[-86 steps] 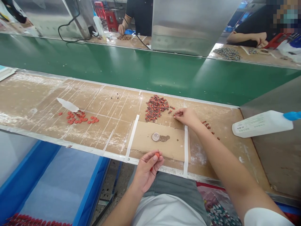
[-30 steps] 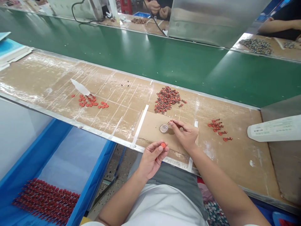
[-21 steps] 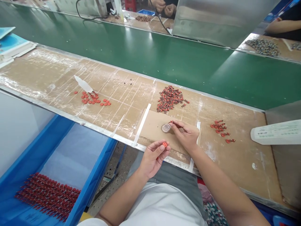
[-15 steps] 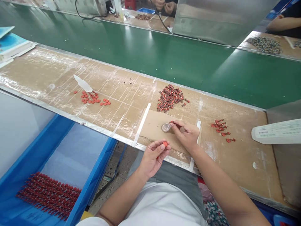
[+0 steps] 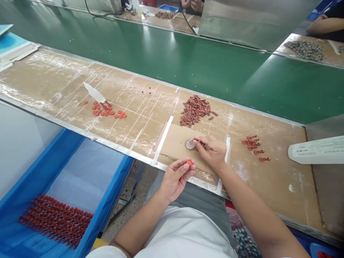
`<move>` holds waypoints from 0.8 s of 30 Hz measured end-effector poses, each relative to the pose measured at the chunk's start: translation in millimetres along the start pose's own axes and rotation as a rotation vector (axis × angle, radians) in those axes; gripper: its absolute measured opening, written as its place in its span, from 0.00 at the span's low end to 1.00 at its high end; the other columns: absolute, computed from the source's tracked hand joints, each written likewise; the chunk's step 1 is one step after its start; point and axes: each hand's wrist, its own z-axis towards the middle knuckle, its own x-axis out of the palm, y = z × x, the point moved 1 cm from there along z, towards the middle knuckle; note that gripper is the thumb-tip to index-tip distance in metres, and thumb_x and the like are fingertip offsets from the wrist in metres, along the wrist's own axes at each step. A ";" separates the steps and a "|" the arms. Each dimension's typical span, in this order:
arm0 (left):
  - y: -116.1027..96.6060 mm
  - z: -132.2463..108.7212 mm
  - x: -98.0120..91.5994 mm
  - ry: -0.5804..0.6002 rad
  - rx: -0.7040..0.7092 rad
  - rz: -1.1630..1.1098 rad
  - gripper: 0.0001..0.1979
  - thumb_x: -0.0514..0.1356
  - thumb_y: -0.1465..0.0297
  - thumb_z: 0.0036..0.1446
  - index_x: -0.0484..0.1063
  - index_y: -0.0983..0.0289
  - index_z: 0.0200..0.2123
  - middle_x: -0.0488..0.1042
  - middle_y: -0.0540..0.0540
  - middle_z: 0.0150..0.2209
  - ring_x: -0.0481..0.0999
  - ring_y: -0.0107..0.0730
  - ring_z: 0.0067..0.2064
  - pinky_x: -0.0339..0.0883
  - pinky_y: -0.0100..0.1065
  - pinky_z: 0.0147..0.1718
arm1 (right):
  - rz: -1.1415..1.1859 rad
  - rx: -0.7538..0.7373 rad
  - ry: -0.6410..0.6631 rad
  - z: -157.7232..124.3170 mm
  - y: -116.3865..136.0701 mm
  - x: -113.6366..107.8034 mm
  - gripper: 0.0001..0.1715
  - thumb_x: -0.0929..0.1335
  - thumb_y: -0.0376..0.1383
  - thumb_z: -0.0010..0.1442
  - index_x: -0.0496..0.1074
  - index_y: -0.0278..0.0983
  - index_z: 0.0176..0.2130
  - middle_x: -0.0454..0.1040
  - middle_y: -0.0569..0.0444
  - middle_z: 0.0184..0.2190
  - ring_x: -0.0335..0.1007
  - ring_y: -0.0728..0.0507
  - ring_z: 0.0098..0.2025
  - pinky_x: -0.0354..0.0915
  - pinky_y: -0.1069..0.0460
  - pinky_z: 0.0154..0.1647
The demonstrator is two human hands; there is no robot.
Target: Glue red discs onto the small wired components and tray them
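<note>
Between thumb and forefinger, my left hand (image 5: 176, 177) pinches a small round red disc (image 5: 189, 163) just past the table's front edge. My right hand (image 5: 212, 150) is closed in a pinch on a small red-and-dark part (image 5: 195, 139), held at a small round shallow dish (image 5: 190, 144); the fingers partly cover it. The dish rests on a cardboard sheet (image 5: 177, 138). Behind it lies a heap of small red-and-dark parts (image 5: 195, 110). Several red discs (image 5: 102, 108) are scattered to the left. On the right lie several discs with dark parts attached (image 5: 252, 143).
A blue bin (image 5: 107, 200) at the lower left holds rows of red assembled pieces (image 5: 56, 220). Beyond the table runs a green conveyor belt (image 5: 161, 61). A white bottle (image 5: 317, 149) lies at the right. Another person's hands (image 5: 192, 5) show across the belt.
My right hand has shifted very slightly at the dish, still pinching the part. The left hand keeps hold of the red disc. The view has moved a little.
</note>
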 end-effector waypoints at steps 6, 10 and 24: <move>0.5 -0.2 -0.3 -0.005 -0.004 -0.001 0.13 0.70 0.74 0.49 0.79 0.67 0.40 0.81 0.57 0.42 0.82 0.28 0.39 0.75 0.23 0.40 | 0.028 0.002 -0.026 -0.6 -0.8 0.2 0.07 0.71 0.41 0.58 0.80 0.44 0.37 0.81 0.52 0.35 0.78 0.42 0.38 0.74 0.46 0.44; 0.5 0.5 1.0 -0.018 -0.001 -0.007 0.13 0.70 0.75 0.49 0.79 0.67 0.40 0.81 0.56 0.42 0.82 0.27 0.39 0.75 0.23 0.41 | 0.118 0.073 -0.102 -1.6 1.6 -0.3 0.09 0.73 0.40 0.56 0.80 0.43 0.39 0.82 0.52 0.37 0.78 0.43 0.36 0.75 0.47 0.41; -1.4 5.2 20.7 -0.017 0.108 -0.004 0.11 0.69 0.73 0.51 0.79 0.64 0.40 0.82 0.54 0.41 0.82 0.30 0.42 0.75 0.24 0.41 | 0.529 0.400 -0.265 -18.8 47.9 -23.0 0.12 0.78 0.38 0.49 0.80 0.42 0.37 0.82 0.53 0.35 0.80 0.42 0.36 0.78 0.46 0.42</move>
